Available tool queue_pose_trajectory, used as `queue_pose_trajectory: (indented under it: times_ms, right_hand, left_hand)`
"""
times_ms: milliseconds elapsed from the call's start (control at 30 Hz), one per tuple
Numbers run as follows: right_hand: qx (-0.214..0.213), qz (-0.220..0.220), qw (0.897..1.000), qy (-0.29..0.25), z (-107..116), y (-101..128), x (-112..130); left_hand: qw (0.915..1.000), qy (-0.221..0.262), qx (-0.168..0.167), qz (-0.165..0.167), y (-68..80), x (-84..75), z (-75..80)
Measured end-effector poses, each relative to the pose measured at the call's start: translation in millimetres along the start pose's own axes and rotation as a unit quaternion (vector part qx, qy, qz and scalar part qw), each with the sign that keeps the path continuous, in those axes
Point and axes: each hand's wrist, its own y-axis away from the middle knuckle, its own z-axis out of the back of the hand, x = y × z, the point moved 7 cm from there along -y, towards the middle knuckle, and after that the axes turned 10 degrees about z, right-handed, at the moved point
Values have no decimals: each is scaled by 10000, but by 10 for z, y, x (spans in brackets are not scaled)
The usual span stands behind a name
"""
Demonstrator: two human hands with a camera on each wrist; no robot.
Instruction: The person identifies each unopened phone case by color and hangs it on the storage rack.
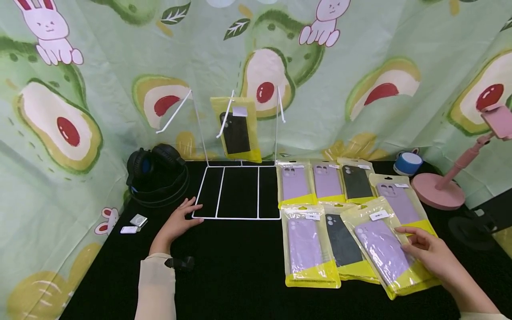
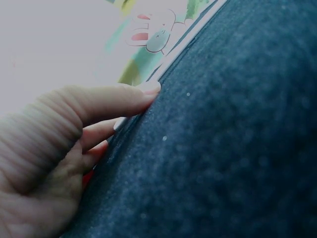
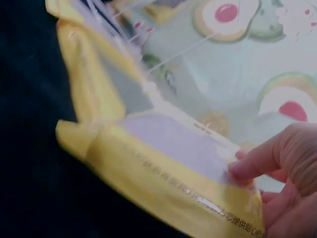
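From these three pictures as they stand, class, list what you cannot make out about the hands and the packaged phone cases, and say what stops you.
- White label on the lilac case pack: print too small in the head view.
- Print along that pack's yellow edge: blurred in the right wrist view.
- Right hand: fingertips under the pack hidden by it.
- Left hand: palm cut off by the frame edge in the left wrist view; the white wire rack lies outside that view.

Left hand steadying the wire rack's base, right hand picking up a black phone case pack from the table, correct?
Not quite. The head view shows the pack under the right hand holds a purple case, not black. The rest stands: the left hand rests at the wire rack base's corner.
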Motion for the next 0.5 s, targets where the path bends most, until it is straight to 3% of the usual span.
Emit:
queue_pose_trajectory:
  times_ms: [167,267,367,500]
  right_hand:
    - [-403,563,9974,-181,37,-52,259]
    - [-709,1068,9901,-581,56,-93,463]
    - [-903,1591,9775,-1048,65,-127,690]
    - [-952,2251,9475,-2062,48,-179,1023]
  left_hand:
    - [10000,29,11,9,0,5,-16]
    - [10000,64,24,50,-4,10,-19]
    - [9999,77,30,77,-3,12,-16]
    - [9999,81,8,89,4,15,-4]
